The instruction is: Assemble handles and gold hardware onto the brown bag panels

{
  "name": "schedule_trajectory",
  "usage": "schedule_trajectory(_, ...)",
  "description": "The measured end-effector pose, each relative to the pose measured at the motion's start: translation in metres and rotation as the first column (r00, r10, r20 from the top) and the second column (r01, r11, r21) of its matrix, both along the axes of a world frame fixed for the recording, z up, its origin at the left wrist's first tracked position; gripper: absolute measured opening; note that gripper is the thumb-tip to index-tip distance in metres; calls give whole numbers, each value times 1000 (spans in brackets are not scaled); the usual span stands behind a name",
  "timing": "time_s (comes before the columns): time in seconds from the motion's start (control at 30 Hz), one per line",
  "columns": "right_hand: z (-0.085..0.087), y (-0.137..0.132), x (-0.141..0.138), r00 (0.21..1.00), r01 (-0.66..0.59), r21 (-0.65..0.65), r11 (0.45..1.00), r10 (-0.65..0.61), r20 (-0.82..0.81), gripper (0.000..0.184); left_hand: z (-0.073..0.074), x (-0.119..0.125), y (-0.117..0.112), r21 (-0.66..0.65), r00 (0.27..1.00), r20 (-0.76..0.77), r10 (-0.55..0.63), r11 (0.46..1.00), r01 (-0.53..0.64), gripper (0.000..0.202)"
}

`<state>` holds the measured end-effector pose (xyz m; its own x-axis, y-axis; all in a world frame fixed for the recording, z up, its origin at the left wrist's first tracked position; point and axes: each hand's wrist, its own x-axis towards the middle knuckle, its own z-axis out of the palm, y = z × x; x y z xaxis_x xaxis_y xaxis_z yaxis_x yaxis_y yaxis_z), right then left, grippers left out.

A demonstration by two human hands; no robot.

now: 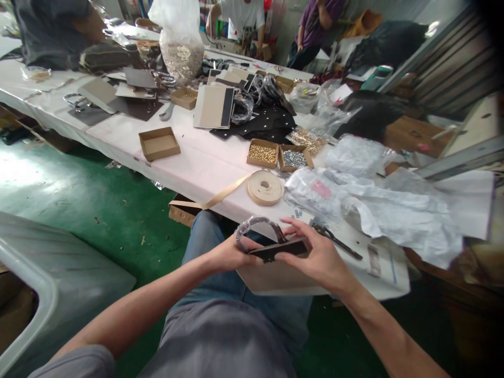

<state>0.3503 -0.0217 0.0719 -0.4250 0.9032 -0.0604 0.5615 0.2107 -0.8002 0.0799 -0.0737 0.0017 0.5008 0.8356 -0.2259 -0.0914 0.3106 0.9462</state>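
Note:
Over my lap I hold a flat bag panel, beige below with a dark strip along its top edge. A curved handle wrapped in clear plastic rises from that strip. My left hand grips the panel's left end, beside the foot of the handle. At the right end, my right hand has its thumb on the near side and its fingers behind the strip. Just right of that hand lies a dark long-handled tool. Small metal pieces lie beyond my right fingers.
A tape roll sits near the table edge, its loose end trailing left. Behind it stand boxes of gold fasteners and silver fasteners. Stacked panels lie farther back. A large plastic bin stands at left; people are across the table.

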Motion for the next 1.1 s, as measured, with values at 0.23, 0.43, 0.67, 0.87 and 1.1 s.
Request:
schedule_trajectory(0.23, 20, -10, 11, 919, -320, -305, 897, 215, -330, 30, 40, -17, -17, 359, 972, -234, -16, 928, 101, 39)
schedule_trajectory(0.43, 30, -12, 14, 849, -500, -423, 756, 329, -414, 63, 37, -23, -35, 560, 968, -250, -9, 815, 152, 42)
schedule_trajectory(0.67, 37, -7, 5, 841, -541, -309, 782, 493, -224, 19, 34, -32, -46, 562, 959, -282, -16, 808, 178, 41)
schedule_trajectory(0.87, 39, -14, 11, 886, -458, -145, 877, 437, -158, 18, 29, -30, -55, 472, 990, -139, -6, 879, 72, 43)
schedule_trajectory(1.1, 24, -26, -1, 999, 34, 130, 991, -29, -41, 47, 28, -28, -58, 332, 983, -176, 60, 943, 2, 39)
